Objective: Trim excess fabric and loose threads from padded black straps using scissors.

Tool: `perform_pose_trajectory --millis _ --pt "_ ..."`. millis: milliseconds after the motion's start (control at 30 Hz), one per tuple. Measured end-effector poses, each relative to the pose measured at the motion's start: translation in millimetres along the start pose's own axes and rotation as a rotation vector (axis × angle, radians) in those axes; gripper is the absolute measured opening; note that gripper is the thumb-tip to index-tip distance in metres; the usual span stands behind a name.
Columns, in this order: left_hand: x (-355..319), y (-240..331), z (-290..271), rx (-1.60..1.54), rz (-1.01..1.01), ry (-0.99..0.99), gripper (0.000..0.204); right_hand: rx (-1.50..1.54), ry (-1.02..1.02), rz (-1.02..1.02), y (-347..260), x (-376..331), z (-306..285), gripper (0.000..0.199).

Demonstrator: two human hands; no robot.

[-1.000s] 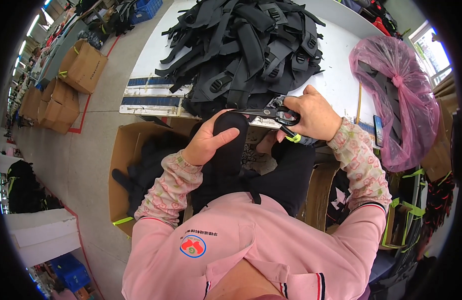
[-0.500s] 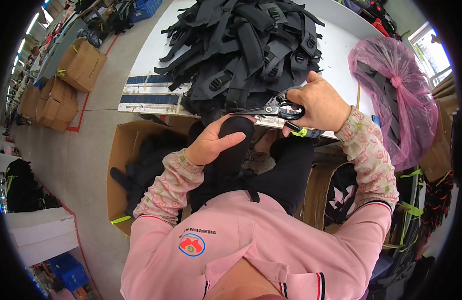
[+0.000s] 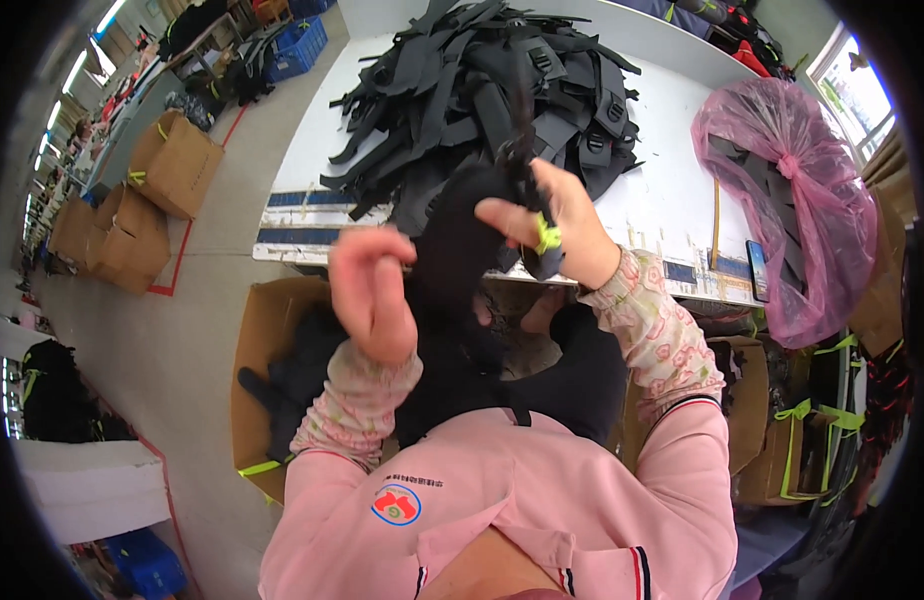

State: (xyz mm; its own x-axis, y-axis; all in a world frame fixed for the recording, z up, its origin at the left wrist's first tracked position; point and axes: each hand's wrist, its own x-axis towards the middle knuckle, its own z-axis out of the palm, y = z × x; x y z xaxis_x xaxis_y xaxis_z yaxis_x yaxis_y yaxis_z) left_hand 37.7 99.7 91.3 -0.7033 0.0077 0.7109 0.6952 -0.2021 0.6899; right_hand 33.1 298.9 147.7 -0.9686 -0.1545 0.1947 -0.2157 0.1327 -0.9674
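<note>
My right hand [image 3: 567, 225] is closed on a pair of scissors [image 3: 527, 165] with dark handles and a yellow-green ribbon tied on. The blades point up toward the heap, smeared by motion. My left hand [image 3: 375, 290] is raised beside my black-clad knee, its fingers bent and badly blurred; whether it holds anything is hidden by the blur. A dark shape [image 3: 452, 225] lies between the hands, and I cannot tell how much is trouser leg and how much is a strap. Beyond it, black webbing straps with buckles [image 3: 482, 90] are heaped on the white table [image 3: 667, 150].
A cardboard box of dark pieces [image 3: 252, 370] stands at my left, by the table's near edge. On the table's right are a tied pink plastic bag [image 3: 782, 170] and a phone [image 3: 757, 270]. More cardboard boxes [image 3: 172, 165] stand on the floor at the far left.
My left hand has come off the scissor blades and moved left and down. My right hand has shifted left, turning the scissors from pointing left to pointing up.
</note>
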Motion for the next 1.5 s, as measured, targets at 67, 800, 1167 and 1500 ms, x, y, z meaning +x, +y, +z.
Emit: perform_pose_trajectory --millis 67,800,1167,1500 --pt "-10 10 -8 -0.037 -0.072 -0.272 0.035 0.234 0.127 0.041 -13 2 5 0.024" --pt "-40 -49 -42 -0.875 -0.669 0.267 0.036 -0.589 0.209 0.063 111 -67 40 0.052" --pt "-47 -52 -44 -0.800 -0.685 0.197 0.048 -0.655 0.182 0.018 113 -67 40 0.058" --pt "-45 -49 -43 -0.822 -0.693 0.251 0.048 -0.582 0.144 0.045 117 -71 42 0.056"
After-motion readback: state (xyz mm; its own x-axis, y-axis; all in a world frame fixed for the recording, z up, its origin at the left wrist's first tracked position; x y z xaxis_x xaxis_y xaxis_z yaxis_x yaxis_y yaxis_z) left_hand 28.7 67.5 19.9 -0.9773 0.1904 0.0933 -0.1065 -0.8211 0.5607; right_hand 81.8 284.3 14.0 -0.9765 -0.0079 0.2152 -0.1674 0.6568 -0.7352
